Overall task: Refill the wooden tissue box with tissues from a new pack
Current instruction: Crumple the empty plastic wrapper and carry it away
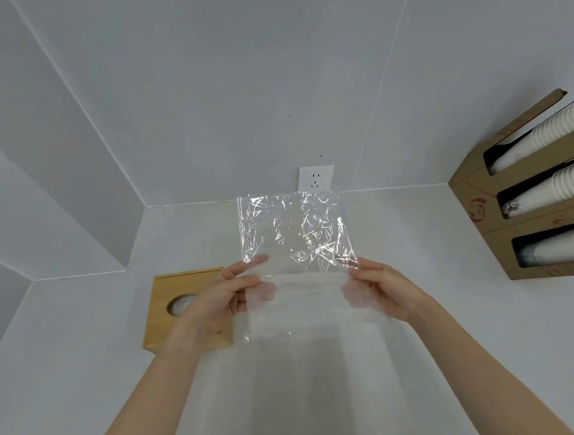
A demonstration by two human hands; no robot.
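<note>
I hold a new tissue pack (pixel 298 305) up over the white counter; its clear crinkled plastic wrapper (pixel 293 230) stands empty above the white tissue stack. My left hand (pixel 216 300) grips the pack's left edge and my right hand (pixel 379 289) grips its right edge, thumbs on the front of the film. The wooden tissue box (pixel 181 285), square with a round hole in its lid, lies on the counter to the left, partly behind my left hand and wrist.
A white wall socket (pixel 316 181) sits just behind the pack above the counter's back edge. A brown cardboard cup dispenser (pixel 480 186) with stacks of white paper cups stands at the right. Grey tiled walls close off the corner at left and behind.
</note>
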